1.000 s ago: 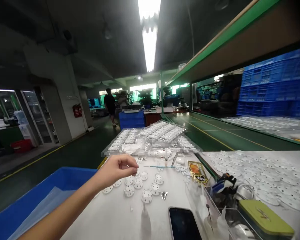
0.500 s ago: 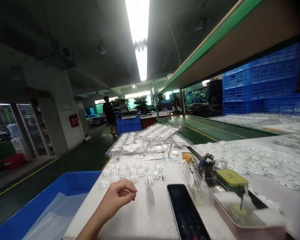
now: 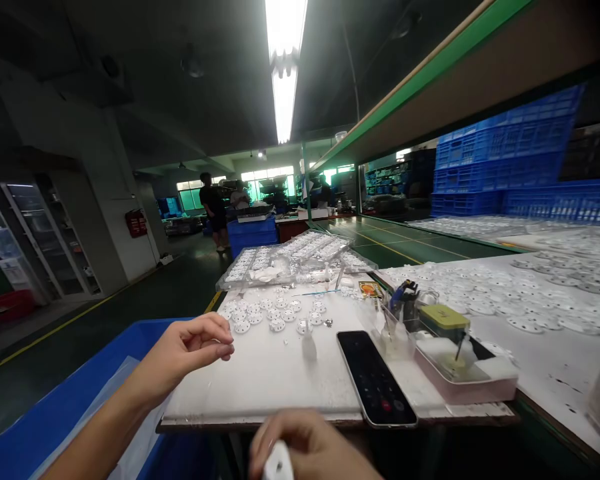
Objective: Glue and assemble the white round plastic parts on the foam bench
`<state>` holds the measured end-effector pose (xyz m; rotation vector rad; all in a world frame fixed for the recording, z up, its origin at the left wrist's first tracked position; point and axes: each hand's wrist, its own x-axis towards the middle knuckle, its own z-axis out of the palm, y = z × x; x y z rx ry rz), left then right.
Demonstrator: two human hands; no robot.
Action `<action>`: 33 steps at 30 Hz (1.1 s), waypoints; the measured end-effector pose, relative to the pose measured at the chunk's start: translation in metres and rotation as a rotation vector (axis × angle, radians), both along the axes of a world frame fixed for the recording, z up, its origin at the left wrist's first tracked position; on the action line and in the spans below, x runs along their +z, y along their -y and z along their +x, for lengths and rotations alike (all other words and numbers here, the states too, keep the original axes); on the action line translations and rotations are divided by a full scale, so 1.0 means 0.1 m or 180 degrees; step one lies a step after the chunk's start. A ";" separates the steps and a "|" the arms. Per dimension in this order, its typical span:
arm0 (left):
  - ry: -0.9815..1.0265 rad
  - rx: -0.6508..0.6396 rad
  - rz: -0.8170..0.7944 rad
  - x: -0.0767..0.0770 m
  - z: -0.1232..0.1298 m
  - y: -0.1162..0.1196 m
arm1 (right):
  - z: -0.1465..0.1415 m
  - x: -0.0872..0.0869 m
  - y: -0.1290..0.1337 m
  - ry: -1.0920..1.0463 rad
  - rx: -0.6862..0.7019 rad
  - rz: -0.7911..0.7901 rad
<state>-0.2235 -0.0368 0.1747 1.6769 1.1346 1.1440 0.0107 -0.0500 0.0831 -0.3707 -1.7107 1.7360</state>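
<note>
At the left edge of the white worktop, my left hand (image 3: pixel 195 345) is closed, thumb against curled fingers; whatever its fingertips may pinch is too small to make out. Low at the front, my right hand (image 3: pixel 315 443), blurred, grips a white piece (image 3: pixel 279 461) with a dark hole, cut off by the frame. Several white round discs with dark spots (image 3: pixel 277 325) lie beyond my left hand. A small translucent bottle (image 3: pixel 309 347) stands near them, beside a little heap of tiny shiny bits (image 3: pixel 328 323). Right of the bottle lies a black phone (image 3: pixel 375 380), its screen lit.
Bagged trays of white parts (image 3: pixel 310 250) are piled at the back. A pink tray (image 3: pixel 467 392) holds white foam and a yellow-green box (image 3: pixel 444 317). A blue bin (image 3: pixel 25 427) stands left, more discs (image 3: pixel 485 293) lie right, below a shelf (image 3: pixel 430 73). People stand far off.
My right hand has come into view at the bottom with the white piece. My left hand has moved left and up, away from the bottle. The view has shifted, showing the table's front edge.
</note>
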 end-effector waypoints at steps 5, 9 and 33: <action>0.0792 -0.0047 -0.0103 -0.35 0.18 -0.31 | 0.10 -0.25 -0.43 0.0229 -0.1670 0.0074; 0.0840 -0.0220 -0.0523 -0.71 0.43 -0.52 | 0.07 -0.48 -0.65 0.0539 -0.2319 0.0653; -0.0008 -0.0430 -0.0630 -0.99 0.64 -0.74 | 0.11 -0.66 -0.73 0.1226 -0.2717 0.2463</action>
